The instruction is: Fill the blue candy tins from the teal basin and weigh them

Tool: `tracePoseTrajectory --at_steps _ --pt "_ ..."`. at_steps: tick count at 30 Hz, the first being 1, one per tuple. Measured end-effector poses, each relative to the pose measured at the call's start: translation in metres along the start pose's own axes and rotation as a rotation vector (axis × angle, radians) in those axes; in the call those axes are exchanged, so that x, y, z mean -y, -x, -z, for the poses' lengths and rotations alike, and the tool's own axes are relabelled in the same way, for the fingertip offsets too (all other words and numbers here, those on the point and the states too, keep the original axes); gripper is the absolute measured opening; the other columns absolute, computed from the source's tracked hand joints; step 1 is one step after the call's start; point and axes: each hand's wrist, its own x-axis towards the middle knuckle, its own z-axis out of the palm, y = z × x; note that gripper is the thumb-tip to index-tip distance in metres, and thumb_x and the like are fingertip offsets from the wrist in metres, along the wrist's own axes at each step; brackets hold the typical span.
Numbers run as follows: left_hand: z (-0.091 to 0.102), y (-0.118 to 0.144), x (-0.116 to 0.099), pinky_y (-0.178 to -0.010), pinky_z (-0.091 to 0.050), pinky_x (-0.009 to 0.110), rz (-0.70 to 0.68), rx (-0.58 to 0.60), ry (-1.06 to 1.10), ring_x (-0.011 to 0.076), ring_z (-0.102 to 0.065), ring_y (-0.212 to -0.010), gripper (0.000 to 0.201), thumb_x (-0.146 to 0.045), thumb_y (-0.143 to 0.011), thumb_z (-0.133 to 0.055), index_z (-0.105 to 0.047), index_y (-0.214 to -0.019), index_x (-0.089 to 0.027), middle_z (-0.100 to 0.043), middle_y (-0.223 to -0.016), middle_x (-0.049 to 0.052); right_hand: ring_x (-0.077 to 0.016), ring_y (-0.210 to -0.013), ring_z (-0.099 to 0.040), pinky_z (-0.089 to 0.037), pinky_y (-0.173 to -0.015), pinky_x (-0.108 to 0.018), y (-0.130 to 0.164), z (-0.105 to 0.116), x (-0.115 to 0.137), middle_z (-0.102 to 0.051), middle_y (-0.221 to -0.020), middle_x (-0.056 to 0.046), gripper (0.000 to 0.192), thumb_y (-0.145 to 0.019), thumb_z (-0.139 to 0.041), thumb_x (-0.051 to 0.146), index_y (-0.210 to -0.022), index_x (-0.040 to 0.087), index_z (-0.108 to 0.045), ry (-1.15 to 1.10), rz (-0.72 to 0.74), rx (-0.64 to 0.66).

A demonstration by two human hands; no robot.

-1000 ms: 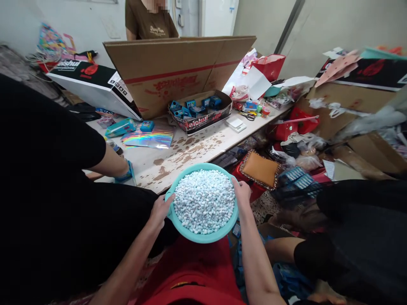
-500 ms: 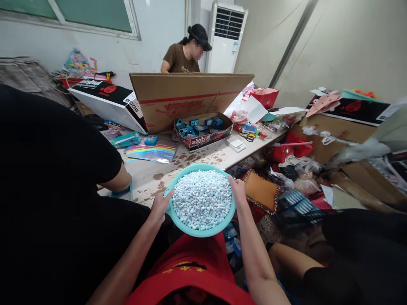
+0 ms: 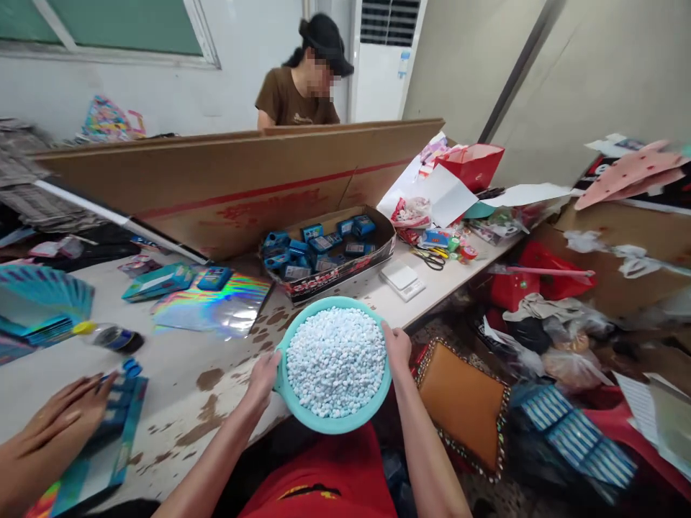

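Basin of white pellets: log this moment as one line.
left hand grips basin rim | right hand grips opposite rim | pellets heaped inside | basin at table edge | box beyond

Both hands, left hand (image 3: 263, 376), right hand (image 3: 398, 347), gripping teal basin (image 3: 330, 422) of white pellets (image 3: 335, 361), above table (image 3: 178, 367)

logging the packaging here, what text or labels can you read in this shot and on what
Tray box front: white brand lettering, too blurred to read.
Cardboard sheet: red print, illegible.
Blue packs: labels too small.
Shirt: yellow mark, unreadable.
Nothing else legible.
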Motion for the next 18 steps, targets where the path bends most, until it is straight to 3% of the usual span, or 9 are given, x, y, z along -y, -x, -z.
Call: tracePoseTrajectory --at_steps 3,7,13,18 --pt "-0.030 -0.023 -0.016 -0.061 -0.052 0.036 0.099 -0.043 -0.065 0.0269 -0.064 -0.071 0.033 -0.049 -0.070 -0.054 -0.062 -0.071 -0.017 -0.064 -0.064 0.007 -0.0149 -0.056 -0.042 -0.031 -0.057 -0.026 -0.050 -0.017 0.002 -0.054 -0.054 0.000 0.052 -0.077 -0.047 0.069 -0.053 0.023 -0.045 0.000 -0.026 0.075" --pt "-0.047 -0.043 -0.019 -0.068 -0.053 0.037 0.215 -0.098 -0.161 0.0259 -0.062 -0.077 0.030 -0.048 -0.073 -0.050 -0.059 -0.074 -0.019 -0.063 -0.069 0.005 -0.0148 -0.061 -0.045 -0.032 -0.060 -0.025 -0.087 -0.041 0.007 -0.054 -0.059 0.001 0.047 -0.083 -0.043 0.061 -0.058 0.022 -0.047 0.004 -0.068 0.170" --pt "-0.064 -0.047 -0.001 -0.074 -0.048 0.036 0.252 -0.253 -0.279 0.0208 -0.051 -0.074 0.030 -0.050 -0.080 -0.043 -0.050 -0.073 -0.021 -0.052 -0.070 0.001 -0.0138 -0.063 -0.044 -0.032 -0.060 -0.024 -0.101 -0.061 0.012 -0.048 -0.060 0.004 0.040 -0.086 -0.043 0.053 -0.061 0.022 -0.044 -0.004 -0.101 0.252" --pt "-0.073 -0.042 -0.007 -0.069 -0.041 0.034 0.249 -0.302 -0.265 0.0181 -0.043 -0.068 0.032 -0.048 -0.086 -0.042 -0.045 -0.070 -0.022 -0.043 -0.067 -0.001 -0.0133 -0.063 -0.041 -0.032 -0.061 -0.024 -0.101 -0.061 0.016 -0.046 -0.061 0.004 0.038 -0.088 -0.044 0.051 -0.063 0.022 -0.042 -0.002 -0.096 0.257"
